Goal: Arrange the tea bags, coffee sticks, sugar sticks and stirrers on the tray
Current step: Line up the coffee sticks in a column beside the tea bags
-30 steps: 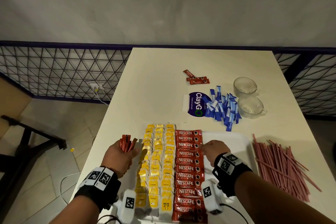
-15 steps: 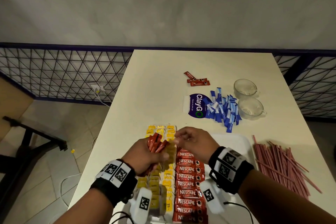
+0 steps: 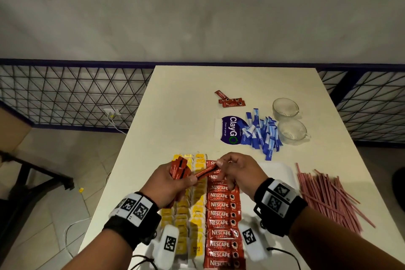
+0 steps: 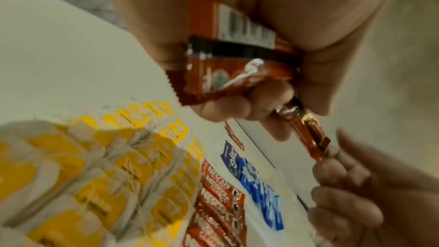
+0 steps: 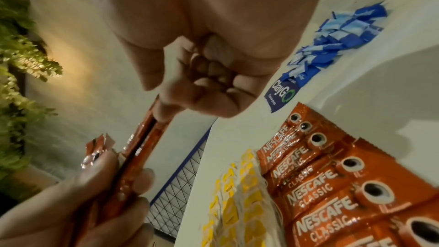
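Observation:
My left hand (image 3: 173,180) grips a bundle of red coffee sticks (image 3: 179,168) above the white tray (image 3: 278,171). My right hand (image 3: 235,170) pinches the end of one coffee stick (image 3: 206,171) that pokes out of that bundle; the wrist views show the same stick (image 4: 308,138) (image 5: 140,144) held between both hands. On the tray lie rows of yellow tea bags (image 3: 198,210) on the left and a column of red Nescafe coffee sticks (image 3: 222,223) beside them. Blue sugar sticks (image 3: 262,132) are heaped on the table behind. Pink stirrers (image 3: 324,195) lie to the right of the tray.
Two glass cups (image 3: 289,120) stand at the back right beside the sugar heap. A blue ClayGo sticker (image 3: 230,130) lies on the table, with three loose coffee sticks (image 3: 230,101) behind it. The table's left edge drops to a tiled floor with a railing (image 3: 72,96).
My left hand rose from the tray's left edge to above the tea bags with its bundle. My right hand left the coffee column and took hold of one stick from the bundle.

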### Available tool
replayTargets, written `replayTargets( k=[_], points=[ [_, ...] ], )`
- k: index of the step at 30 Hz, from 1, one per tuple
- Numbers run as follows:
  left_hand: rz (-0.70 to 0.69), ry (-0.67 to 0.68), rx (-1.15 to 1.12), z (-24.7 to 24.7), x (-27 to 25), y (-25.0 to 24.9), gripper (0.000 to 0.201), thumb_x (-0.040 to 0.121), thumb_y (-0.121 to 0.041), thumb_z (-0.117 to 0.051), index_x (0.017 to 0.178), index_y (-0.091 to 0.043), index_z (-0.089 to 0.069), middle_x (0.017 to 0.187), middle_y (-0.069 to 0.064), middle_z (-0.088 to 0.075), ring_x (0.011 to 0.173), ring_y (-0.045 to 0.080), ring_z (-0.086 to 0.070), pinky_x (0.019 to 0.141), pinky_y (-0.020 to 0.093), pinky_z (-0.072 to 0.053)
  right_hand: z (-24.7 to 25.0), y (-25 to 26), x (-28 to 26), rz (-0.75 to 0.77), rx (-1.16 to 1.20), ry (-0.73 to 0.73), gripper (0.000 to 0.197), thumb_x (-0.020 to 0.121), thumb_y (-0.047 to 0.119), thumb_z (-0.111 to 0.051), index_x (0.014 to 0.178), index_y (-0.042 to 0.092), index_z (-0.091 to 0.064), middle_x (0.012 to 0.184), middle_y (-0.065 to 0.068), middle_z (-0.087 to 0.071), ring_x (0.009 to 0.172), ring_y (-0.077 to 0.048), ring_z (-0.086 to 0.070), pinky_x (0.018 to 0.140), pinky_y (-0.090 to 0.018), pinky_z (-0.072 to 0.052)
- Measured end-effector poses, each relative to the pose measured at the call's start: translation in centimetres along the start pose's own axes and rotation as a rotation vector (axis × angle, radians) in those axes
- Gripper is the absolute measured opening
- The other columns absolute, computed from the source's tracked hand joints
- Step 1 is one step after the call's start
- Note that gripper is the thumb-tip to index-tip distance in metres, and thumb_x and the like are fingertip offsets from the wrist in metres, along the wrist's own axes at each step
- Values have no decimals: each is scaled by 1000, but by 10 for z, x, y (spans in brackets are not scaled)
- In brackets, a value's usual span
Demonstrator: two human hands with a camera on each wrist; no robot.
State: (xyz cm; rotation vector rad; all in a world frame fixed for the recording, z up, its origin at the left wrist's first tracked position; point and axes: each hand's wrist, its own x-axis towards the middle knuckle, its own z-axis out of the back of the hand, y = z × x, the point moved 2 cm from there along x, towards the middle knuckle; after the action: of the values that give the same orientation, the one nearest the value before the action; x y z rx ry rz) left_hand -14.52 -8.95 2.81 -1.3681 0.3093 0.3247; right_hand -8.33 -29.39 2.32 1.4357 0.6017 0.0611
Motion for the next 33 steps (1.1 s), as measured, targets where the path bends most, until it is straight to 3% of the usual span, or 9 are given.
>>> replayTargets(
  k=[3, 5, 8, 12, 16, 19, 23, 30, 33],
  points=[
    [-19, -101, 37, -3, 4, 3, 21, 81, -18, -76, 87, -4, -62, 48, 3, -50, 39, 18, -42, 38, 21, -33, 2, 2, 0, -27, 61, -47, 17, 91, 19, -64, 79, 7, -61, 65, -4, -70, 45, -16, -53, 50, -24, -43],
    [19, -144, -52, -2, 4, 7, 16, 84, -23, -73, 90, -10, -65, 52, 10, -51, 41, 19, -41, 41, 22, -32, 3, 1, 0, -33, 132, -63, 13, 89, 5, -64, 77, 6, -60, 55, -1, -64, 45, -15, -55, 52, -26, -45],
    [60, -172, -174, 2, 4, 12, 13, 85, -20, -72, 94, -14, -66, 55, 14, -51, 49, 21, -44, 48, 27, -35, 6, -1, -1, -23, 174, -64, 14, 83, -6, -66, 84, 4, -56, 56, -6, -61, 46, -16, -56, 49, -23, -47],
    [33, -227, -112, 1, 6, 13, 13, 84, -14, -72, 94, -13, -65, 55, 13, -53, 49, 24, -46, 50, 32, -38, 6, -9, -3, -74, 97, -65, 9, 87, 3, -66, 92, 5, -60, 66, -7, -66, 44, -15, -53, 43, -20, -43],
    [22, -257, -23, -3, 9, 11, 17, 83, -19, -73, 95, -12, -63, 55, 11, -53, 45, 21, -45, 42, 26, -37, 16, -23, 0, -137, 68, -113, 6, 90, 6, -63, 93, 2, -64, 77, -9, -71, 46, -15, -51, 46, -25, -46],
    [88, -389, 41, 16, 11, 21, 15, 82, -23, -74, 89, -15, -63, 54, 6, -53, 44, 20, -45, 39, 23, -36, 37, -39, 2, -208, 52, -205, 6, 90, 8, -64, 91, 3, -63, 76, -8, -72, 45, -14, -50, 46, -25, -43],
    [255, -543, 234, 49, 6, 55, 15, 84, -25, -69, 84, -13, -61, 58, 10, -57, 45, 23, -50, 46, 25, -42, 52, -68, -1, -367, 58, -231, 6, 90, 9, -64, 90, 4, -61, 75, -10, -71, 41, -13, -44, 44, -22, -39],
    [353, -505, 373, 51, 3, 89, 21, 81, -38, -68, 83, -18, -63, 68, 12, -64, 62, 29, -59, 67, 40, -55, 41, -92, 0, -503, -20, -199, 2, 89, 5, -63, 88, 4, -63, 68, -7, -71, 41, -14, -42, 44, -22, -37],
    [350, -484, 409, 49, 2, 92, 18, 82, -36, -68, 83, -19, -63, 68, 9, -65, 61, 27, -59, 66, 37, -55, 39, -95, 3, -523, -33, -215, 3, 89, 2, -61, 87, 3, -64, 64, -6, -70, 42, -14, -39, 44, -22, -34]
  ],
)
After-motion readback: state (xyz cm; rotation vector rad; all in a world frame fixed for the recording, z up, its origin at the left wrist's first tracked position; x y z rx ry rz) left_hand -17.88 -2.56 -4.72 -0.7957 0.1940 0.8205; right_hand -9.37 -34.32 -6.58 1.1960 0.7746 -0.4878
